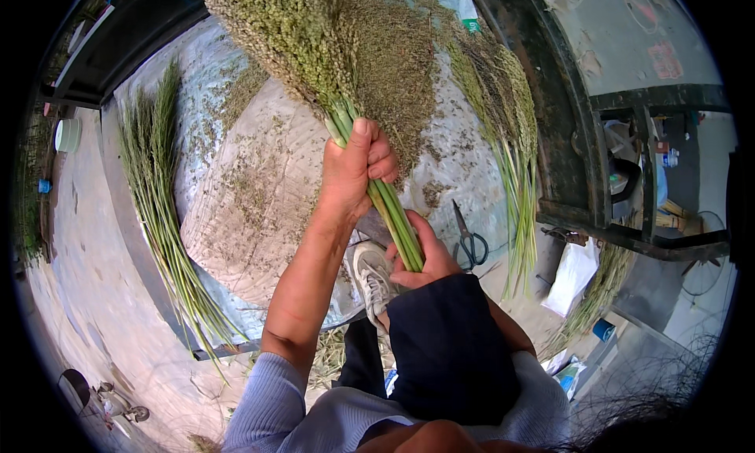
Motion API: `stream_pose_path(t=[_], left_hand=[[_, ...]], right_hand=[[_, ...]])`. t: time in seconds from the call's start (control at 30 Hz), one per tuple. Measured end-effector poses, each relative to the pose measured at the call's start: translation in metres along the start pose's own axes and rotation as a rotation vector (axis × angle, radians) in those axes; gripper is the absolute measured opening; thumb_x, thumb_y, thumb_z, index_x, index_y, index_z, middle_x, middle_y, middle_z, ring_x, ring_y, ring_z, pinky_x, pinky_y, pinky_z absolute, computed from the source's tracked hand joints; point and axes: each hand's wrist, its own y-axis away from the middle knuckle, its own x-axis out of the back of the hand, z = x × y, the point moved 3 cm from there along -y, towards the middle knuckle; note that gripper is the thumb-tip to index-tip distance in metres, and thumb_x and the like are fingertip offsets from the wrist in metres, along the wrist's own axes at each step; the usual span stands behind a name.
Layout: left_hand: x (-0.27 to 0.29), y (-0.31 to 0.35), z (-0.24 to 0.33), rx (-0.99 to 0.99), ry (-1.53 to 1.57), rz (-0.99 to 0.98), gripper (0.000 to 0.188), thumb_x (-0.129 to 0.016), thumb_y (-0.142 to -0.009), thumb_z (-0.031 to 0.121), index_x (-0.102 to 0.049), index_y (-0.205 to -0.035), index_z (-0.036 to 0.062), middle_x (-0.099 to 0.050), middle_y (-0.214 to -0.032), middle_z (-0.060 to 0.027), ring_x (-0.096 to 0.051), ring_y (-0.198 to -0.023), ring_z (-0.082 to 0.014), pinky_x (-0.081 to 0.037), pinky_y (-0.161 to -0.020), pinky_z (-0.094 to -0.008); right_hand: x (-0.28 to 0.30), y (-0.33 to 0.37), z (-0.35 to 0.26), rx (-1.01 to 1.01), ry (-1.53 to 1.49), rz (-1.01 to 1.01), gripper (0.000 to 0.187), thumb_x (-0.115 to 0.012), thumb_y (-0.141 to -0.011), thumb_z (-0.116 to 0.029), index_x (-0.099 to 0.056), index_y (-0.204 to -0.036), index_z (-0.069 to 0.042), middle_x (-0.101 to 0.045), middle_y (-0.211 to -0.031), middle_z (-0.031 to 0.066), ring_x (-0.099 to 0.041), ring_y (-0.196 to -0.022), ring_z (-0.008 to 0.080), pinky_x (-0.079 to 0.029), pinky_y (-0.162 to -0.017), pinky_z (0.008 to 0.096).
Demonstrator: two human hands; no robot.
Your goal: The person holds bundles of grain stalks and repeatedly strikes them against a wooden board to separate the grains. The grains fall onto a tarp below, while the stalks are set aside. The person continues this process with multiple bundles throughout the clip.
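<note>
Hold Firm Above, Make Even Below

The bundle of seed-headed stalks is in the person's two hands, above the pale sheet, with its heads away from the body and its bare ends toward it. The left hand grips the stalks just below the heads — its fingers are wrapped around, and its thumb points up along them. The right hand is at the lower ends; there the stalks are held between thumb and fingers, but how hard these press cannot be told.

To do this step well, it seems best that the left hand carries the weight, because the full heads may tip the bundle. The right hand should gather the ends, so that no stalk slips out sideways. A calm hold is advisable, as seeds would probably drop with rough shaking; much loose seed lies below. The scissors, near the right hand — points away from the person — should be kept clear of the stalks and the shoe.
</note>
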Motion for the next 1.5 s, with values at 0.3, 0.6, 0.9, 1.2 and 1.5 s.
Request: stream_pose_path(t=[0.3, 0.6, 0.9, 1.2, 1.5], left_hand=[[-0.090, 0.019, 0.272, -0.272, -0.286, -0.361, 0.026, -0.041, -0.098, 0.026, -0.040, -0.080, 0.0069, -0.033, -0.062, 0.0043, -0.029, -0.046, -0.0028, -0.031, -0.048, -0.0192], [-0.073, 0.119, 0.365, -0.230, -1.311, 0.267, 0.028, -0.047, -0.095, 0.035, -0.043, -0.076, 0.0149, -0.031, -0.053, 0.0095, -0.026, -0.041, 0.0014, -0.022, -0.036, -0.0173], [0.165, 0.181, 0.091, 0.159, -1.300, 0.539, 0.029, -0.067, -0.083, 0.024, -0.051, -0.075, 0.0019, -0.048, -0.054, 0.0014, -0.043, -0.048, -0.0076, -0.037, -0.044, -0.0259], [0.238, 0.165, -0.030, 0.447, -0.887, 0.558, 0.025, -0.068, -0.083, 0.025, -0.057, -0.073, 0.0046, -0.050, -0.056, 0.0008, -0.044, -0.044, -0.0099, -0.037, -0.040, -0.0282], [0.233, 0.159, -0.015, 0.394, -1.786, 0.516, 0.046, -0.068, -0.076, 0.041, -0.060, -0.077, -0.0047, -0.061, -0.076, -0.0269, -0.060, -0.074, -0.0416, -0.047, -0.066, -0.0465]], right_hand=[[-0.026, -0.002, 0.025, -0.013, 0.205, -0.576, 0.052, -0.074, -0.069, -0.009, -0.049, -0.113, -0.001, -0.059, -0.079, 0.0039, -0.055, -0.072, 0.0093, -0.044, -0.065, 0.0243], [0.012, -0.056, 0.074, 0.425, 1.024, 0.443, 0.044, -0.072, -0.070, -0.019, -0.053, -0.107, -0.003, -0.060, -0.089, 0.0159, -0.060, -0.075, 0.0328, -0.049, -0.066, 0.0385], [0.029, -0.107, 0.138, 0.182, 0.617, -0.158, 0.043, -0.075, -0.066, -0.032, -0.060, -0.090, 0.001, -0.063, -0.081, 0.0199, -0.063, -0.077, 0.0321, -0.048, -0.069, 0.0398], [0.018, -0.043, 0.126, 0.352, 0.863, 0.219, 0.045, -0.069, -0.073, -0.032, -0.058, -0.099, 0.002, -0.061, -0.071, 0.0244, -0.060, -0.070, 0.0423, -0.047, -0.061, 0.0450], [-0.100, -0.097, 0.045, 1.101, 1.286, -0.100, 0.015, -0.058, -0.079, -0.019, -0.047, -0.076, -0.010, -0.052, -0.061, 0.0037, -0.056, -0.055, 0.0211, -0.044, -0.052, 0.0338]])
